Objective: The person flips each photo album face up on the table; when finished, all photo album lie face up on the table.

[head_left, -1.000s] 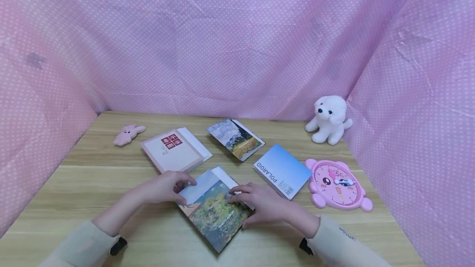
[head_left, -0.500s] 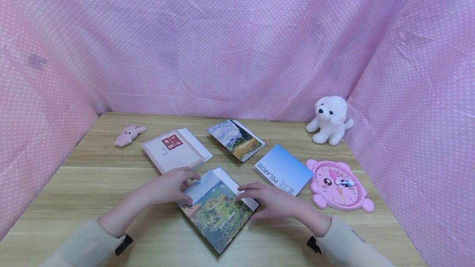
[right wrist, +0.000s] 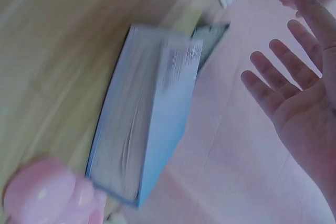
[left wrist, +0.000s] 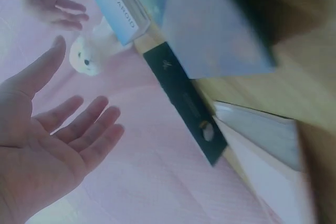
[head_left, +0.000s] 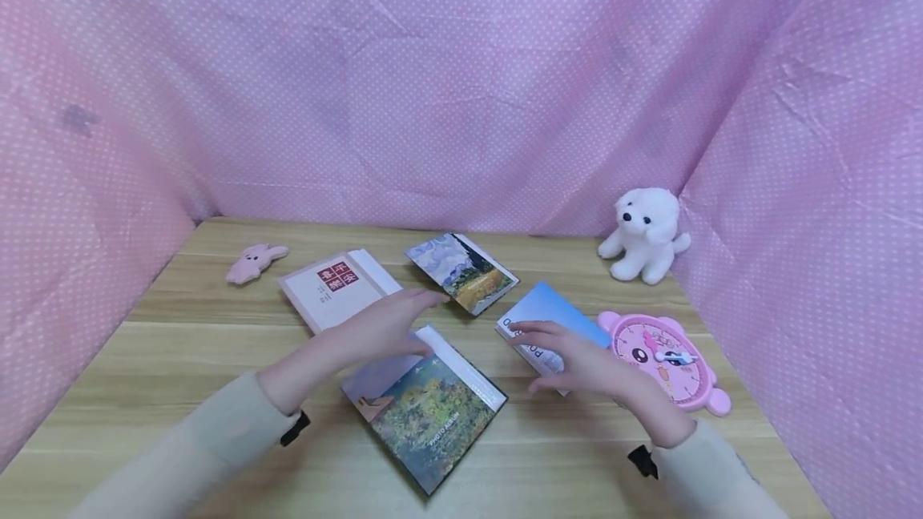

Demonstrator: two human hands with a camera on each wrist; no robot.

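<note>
A photo album (head_left: 436,427) with a garden painting on its cover lies slantwise near the table's front. My left hand (head_left: 382,328) hovers above its upper left part, empty, fingers extended. Over the blue POLAROID album (head_left: 558,311) is my right hand (head_left: 580,360), likewise empty and partly covering it. Both wrist views show spread fingers, on the left hand (left wrist: 58,140) and on the right hand (right wrist: 299,82). A pale album (head_left: 324,295) with red characters sits behind the left hand, which hides its near corner. Farther back is a smaller album (head_left: 461,271) with a landscape painting.
A pink toy clock (head_left: 663,359) lies right of the blue album. The white plush dog (head_left: 642,235) sits at the back right corner, and a small pink plush toy (head_left: 254,263) at the back left. Pink dotted cloth (head_left: 461,102) walls the table on its back and sides.
Both hands have come off the garden-painting album. My left hand rose and shifted right and away from me; my right hand moved right, over the blue album. The albums stay in place.
</note>
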